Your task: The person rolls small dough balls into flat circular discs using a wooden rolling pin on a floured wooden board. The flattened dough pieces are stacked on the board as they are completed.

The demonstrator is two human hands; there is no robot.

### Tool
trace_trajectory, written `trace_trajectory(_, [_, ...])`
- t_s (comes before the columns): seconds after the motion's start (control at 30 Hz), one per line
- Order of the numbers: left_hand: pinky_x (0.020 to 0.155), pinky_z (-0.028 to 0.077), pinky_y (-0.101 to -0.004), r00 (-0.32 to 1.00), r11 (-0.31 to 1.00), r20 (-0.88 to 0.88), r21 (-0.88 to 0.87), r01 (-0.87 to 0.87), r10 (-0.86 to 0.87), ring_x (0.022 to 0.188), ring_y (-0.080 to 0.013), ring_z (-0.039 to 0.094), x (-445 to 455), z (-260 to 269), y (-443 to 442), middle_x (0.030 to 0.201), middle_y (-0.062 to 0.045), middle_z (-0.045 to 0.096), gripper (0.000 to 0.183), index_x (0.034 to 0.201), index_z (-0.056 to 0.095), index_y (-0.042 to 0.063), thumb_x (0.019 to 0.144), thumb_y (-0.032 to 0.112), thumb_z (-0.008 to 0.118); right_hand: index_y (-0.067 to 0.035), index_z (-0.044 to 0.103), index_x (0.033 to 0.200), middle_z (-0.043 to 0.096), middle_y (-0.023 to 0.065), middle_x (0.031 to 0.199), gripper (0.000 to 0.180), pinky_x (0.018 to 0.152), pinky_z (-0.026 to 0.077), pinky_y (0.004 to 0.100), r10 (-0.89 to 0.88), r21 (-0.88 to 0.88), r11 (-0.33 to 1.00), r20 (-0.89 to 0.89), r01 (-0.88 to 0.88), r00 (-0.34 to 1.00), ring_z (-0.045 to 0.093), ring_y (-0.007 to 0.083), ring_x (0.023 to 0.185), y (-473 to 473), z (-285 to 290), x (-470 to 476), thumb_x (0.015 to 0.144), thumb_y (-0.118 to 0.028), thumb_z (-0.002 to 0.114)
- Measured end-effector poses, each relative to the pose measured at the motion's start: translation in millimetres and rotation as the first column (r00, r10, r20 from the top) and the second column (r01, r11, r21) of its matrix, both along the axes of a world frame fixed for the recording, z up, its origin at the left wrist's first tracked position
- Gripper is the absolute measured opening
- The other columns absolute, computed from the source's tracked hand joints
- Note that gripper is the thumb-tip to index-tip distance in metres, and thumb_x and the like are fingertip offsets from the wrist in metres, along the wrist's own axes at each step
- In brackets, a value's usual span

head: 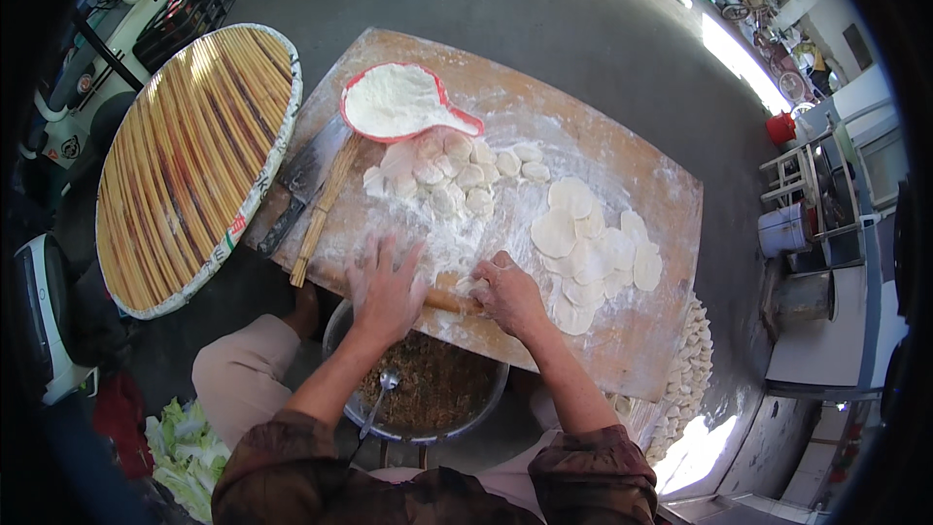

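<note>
My left hand [385, 290] lies palm down with fingers spread at the near edge of a floured wooden board [619, 142]. Its palm is over the left end of a small wooden rolling pin [443, 300]; the hand hides that end. My right hand [512, 293] has its fingers curled on a small piece of dough [470, 283], close against the pin's right end. Several rolled dough wrappers [583, 255] overlap to the right. Beyond my hands sit several flattened dough pieces [466, 175], next to a red-rimmed scoop [397, 102] full of flour.
A cleaver [299, 186] and a straw brush [324, 208] lie along the board's left side. A round stalk tray [197, 168] stands beyond them. Below the near edge is a metal basin [430, 394] of filling with a spoon [383, 394]. Filled dumplings [689, 364] sit at the right.
</note>
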State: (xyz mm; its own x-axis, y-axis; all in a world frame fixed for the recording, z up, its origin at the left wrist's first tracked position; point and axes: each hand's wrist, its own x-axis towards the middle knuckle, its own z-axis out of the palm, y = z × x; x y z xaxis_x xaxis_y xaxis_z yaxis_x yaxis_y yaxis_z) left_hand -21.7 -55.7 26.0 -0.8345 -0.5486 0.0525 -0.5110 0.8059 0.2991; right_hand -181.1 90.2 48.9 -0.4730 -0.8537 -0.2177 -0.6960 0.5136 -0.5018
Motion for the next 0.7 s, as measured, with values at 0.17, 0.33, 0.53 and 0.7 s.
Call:
trace_trajectory(0.17, [0.111,0.02,-0.065,0.988,0.996,-0.147,-0.066,-0.054,0.044,0.142,-0.0411,0.031,-63.6,3.6,-35.3,0.151,-0.02,0.039,0.06,0.144,0.049,0.023,0.086,0.025,0.06,-0.007,0.064,0.106,0.06,0.0186,0.107,0.026,0.079,0.052,0.0483,-0.114,-0.034,0.993,0.027,0.115,0.993,0.064,0.0376,0.093,-21.8,-2.6,-1.7,0.09,-0.027,0.062])
trace_trajectory(0.33, [0.111,0.025,-0.062,0.992,0.996,-0.103,-0.058,0.068,-0.074,0.142,-0.0408,0.03,-65.4,-2.5,-20.0,0.147,-0.021,0.041,0.061,0.145,0.047,0.022,0.085,0.025,0.06,-0.006,0.066,0.1,0.062,0.0183,0.105,0.026,0.08,0.052,0.0489,-0.155,0.077,0.985,0.007,0.154,0.988,0.065,0.0378,0.095,-15.9,2.0,-14.0,0.091,-0.03,0.062])
trace_trajectory(0.53, [0.111,0.021,-0.0652,0.991,0.992,-0.074,-0.054,0.11,-0.114,0.143,-0.0436,0.029,-39.4,-3.6,-8.5,0.148,-0.022,0.042,0.059,0.143,0.05,0.023,0.086,0.028,0.061,-0.007,0.066,0.101,0.063,0.0186,0.106,0.028,0.081,0.052,0.048,-0.129,0.123,0.984,0.023,0.126,0.991,0.064,0.0384,0.095,-2.4,5.8,-7.5,0.091,-0.032,0.062])
trace_trajectory(0.7, [0.112,0.022,-0.0619,0.992,0.998,-0.114,-0.045,0.041,-0.046,0.141,-0.0417,0.032,-73.5,5.9,-20.7,0.15,-0.022,0.039,0.06,0.144,0.048,0.021,0.087,0.029,0.062,-0.005,0.066,0.1,0.063,0.0196,0.103,0.025,0.079,0.052,0.0472,-0.157,0.01,0.988,-0.005,0.157,0.988,0.065,0.0376,0.094,-18.1,1.3,-11.8,0.09,-0.029,0.063])
